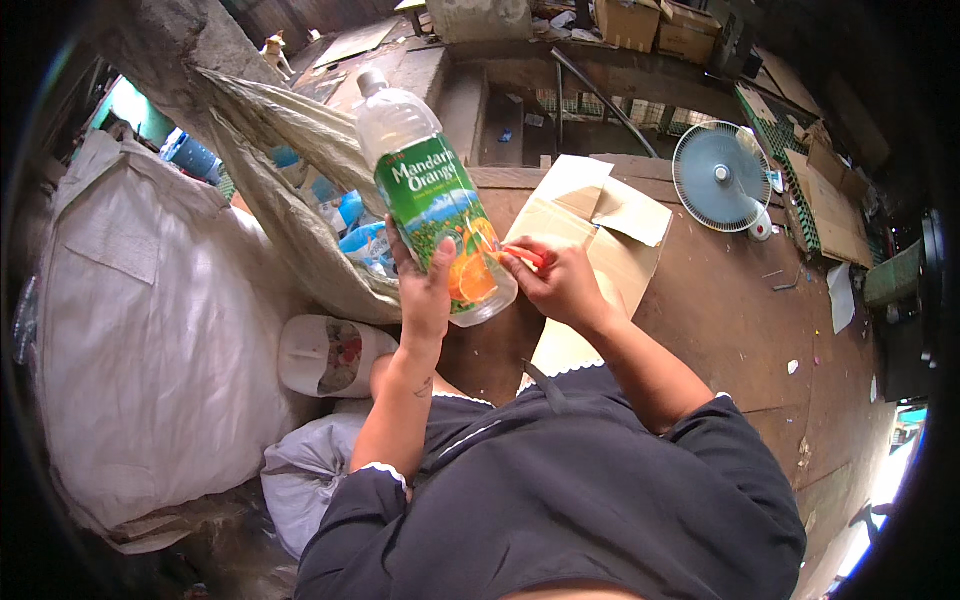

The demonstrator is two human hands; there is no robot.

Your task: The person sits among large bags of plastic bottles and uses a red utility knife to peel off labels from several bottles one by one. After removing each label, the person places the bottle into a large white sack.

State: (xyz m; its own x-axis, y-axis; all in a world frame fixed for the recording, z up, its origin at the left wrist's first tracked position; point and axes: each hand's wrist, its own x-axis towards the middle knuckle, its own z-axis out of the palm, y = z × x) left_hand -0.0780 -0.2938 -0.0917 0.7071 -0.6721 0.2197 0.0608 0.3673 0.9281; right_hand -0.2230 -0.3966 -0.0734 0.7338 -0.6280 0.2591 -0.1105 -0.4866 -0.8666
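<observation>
A large clear plastic bottle [408, 128] with a green label showing oranges is tilted in front of me, its capped neck pointing up and away to the left. My left hand [425, 290] is wrapped round its lower left side, thumb across the label. At the label's lower right edge, my right hand [565, 285] pinches a small red-handled tool [528, 257]. The tool's tip meets the label; its exact kind is too small to tell.
An open sack [300, 215] with plastic bottles stands at left, beside a big stuffed white sack [170, 330]. A white plastic container [303, 355] lies near my left forearm. Flattened cardboard [615, 265] lies ahead. A round fan [722, 175] stands at right.
</observation>
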